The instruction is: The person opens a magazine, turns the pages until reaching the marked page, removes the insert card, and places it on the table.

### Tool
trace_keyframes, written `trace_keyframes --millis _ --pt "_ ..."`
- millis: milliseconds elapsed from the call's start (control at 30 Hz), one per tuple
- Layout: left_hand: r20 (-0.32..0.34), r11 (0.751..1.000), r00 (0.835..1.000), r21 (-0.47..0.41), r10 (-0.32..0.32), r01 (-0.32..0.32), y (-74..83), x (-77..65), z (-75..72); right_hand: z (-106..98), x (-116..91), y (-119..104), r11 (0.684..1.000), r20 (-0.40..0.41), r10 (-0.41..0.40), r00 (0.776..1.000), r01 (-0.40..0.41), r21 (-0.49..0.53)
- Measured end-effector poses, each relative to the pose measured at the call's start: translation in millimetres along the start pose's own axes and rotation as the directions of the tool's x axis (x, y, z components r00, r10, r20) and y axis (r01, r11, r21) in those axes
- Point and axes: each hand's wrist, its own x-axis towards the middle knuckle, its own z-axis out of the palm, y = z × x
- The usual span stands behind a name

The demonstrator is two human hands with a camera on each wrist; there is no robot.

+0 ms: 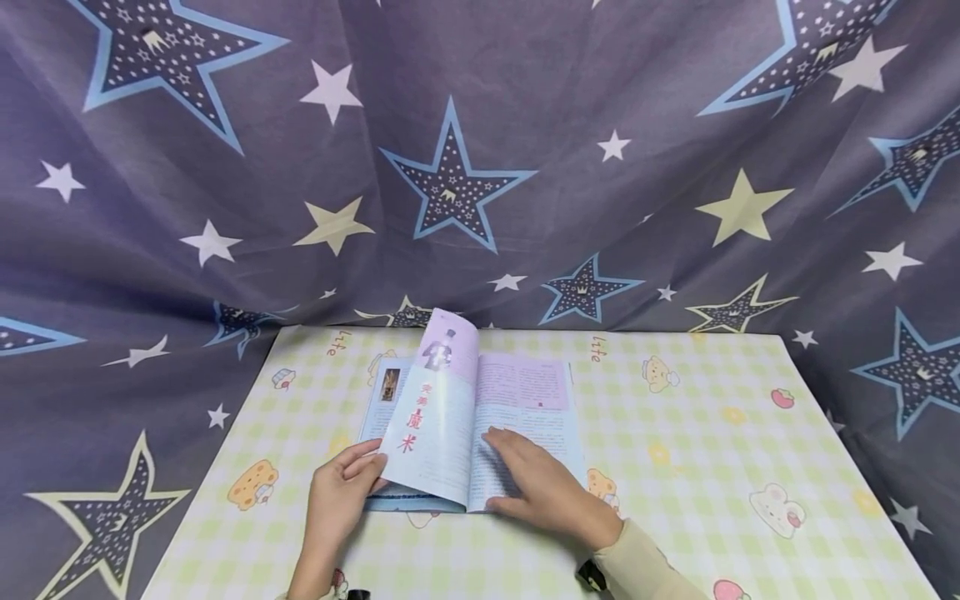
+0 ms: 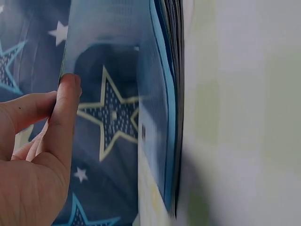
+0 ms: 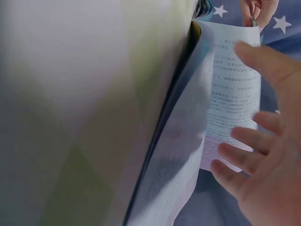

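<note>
An open magazine lies on the table, its pages pale blue with purple blocks at the top. One page, with red Chinese characters and a figure in a top hat, stands lifted and curved over the left side. My left hand pinches that page's lower outer corner between thumb and fingers; the left wrist view shows the hand gripping the page edge. Over the right-hand page is my right hand, fingers extended and spread. In the right wrist view the hand holds nothing; contact with the paper is unclear.
A checked green and white cloth with cartoon prints covers the table. Behind and at both sides hangs a dark curtain patterned with stars. A pale sleeve covers the right forearm, with a black band at the wrist.
</note>
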Motion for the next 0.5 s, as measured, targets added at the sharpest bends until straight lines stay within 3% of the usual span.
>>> trace_keyframes --millis 200,500 --pt "-0.063 0.998 0.998 0.047 -0.031 0.034 -4.4 -2.6 -15.0 4.6 -1.2 -0.5 0.99 0.141 -0.046 0.989 0.064 -0.122" --pt "-0.114 0.997 0.993 0.067 -0.021 0.028 -6.6 -2.3 -21.5 4.9 -0.6 1.4 0.978 0.154 -0.077 0.985 0.105 -0.18"
